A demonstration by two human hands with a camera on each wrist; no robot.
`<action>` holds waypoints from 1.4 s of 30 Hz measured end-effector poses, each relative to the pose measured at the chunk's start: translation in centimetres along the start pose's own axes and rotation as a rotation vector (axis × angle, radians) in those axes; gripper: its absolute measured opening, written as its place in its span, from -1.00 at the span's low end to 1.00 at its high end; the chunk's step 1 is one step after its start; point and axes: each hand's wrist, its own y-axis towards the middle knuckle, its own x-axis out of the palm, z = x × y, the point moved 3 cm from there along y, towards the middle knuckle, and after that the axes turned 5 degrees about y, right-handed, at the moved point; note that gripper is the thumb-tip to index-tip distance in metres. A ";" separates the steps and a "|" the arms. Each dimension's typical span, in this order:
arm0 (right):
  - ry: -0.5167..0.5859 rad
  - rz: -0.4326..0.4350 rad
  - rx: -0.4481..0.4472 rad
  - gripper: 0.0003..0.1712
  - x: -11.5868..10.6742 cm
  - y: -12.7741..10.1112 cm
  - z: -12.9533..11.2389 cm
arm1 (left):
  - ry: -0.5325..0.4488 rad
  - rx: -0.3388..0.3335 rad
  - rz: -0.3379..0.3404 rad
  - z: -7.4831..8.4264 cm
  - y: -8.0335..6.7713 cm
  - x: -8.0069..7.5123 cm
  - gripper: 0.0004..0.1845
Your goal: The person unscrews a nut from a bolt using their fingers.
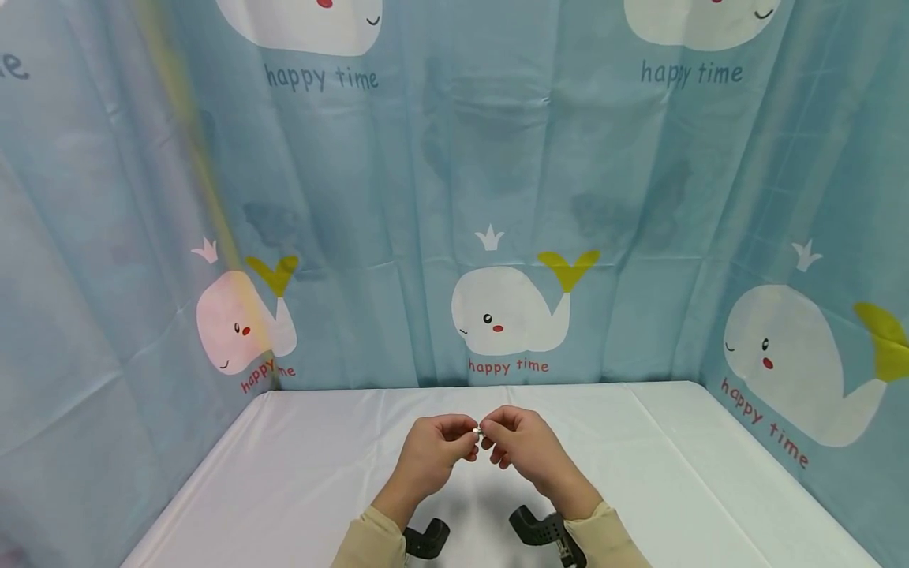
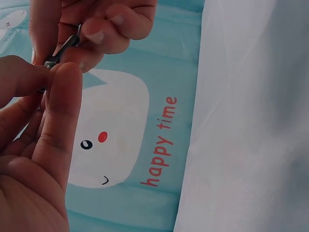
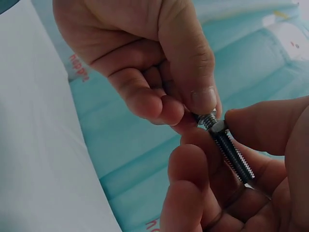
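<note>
Both hands are raised together over the white table [image 1: 298,481] near its middle. Between them is a small threaded steel bolt [image 3: 231,152] with a hex nut [image 3: 218,126] on it, seen as a tiny glint in the head view [image 1: 478,431]. My right hand [image 3: 212,140] holds the bolt's shaft between thumb and curled fingers. My left hand [image 3: 188,108] pinches the bolt's end just beyond the nut with thumb and fingertips. In the left wrist view the bolt [image 2: 67,47] runs from my left hand [image 2: 50,72] up into the right hand [image 2: 91,41].
A blue curtain [image 1: 497,197] printed with white whales and "happy time" closes in the table at the back and both sides. Black wrist camera mounts [image 1: 426,538] [image 1: 540,528] show under the beige sleeves near the front edge.
</note>
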 end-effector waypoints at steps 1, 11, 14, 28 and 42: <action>0.001 0.000 -0.005 -0.73 0.0 0.0 0.0 | -0.002 0.000 -0.002 0.0 0.0 0.0 -0.95; 0.010 0.011 -0.043 -0.85 0.1 -0.2 -0.4 | -0.043 0.010 -0.010 0.2 -0.2 0.1 -0.95; 0.010 0.010 -0.059 -0.84 0.2 -0.1 -0.4 | -0.066 0.015 -0.009 0.2 -0.2 0.1 -0.95; 0.029 -0.004 -0.022 -0.74 0.2 -0.3 -0.4 | -0.074 0.035 -0.013 0.5 -0.3 0.2 -0.95; -0.002 -0.017 -0.036 -0.73 0.2 -0.2 -0.5 | -0.082 0.035 -0.016 0.4 -0.3 0.2 -0.95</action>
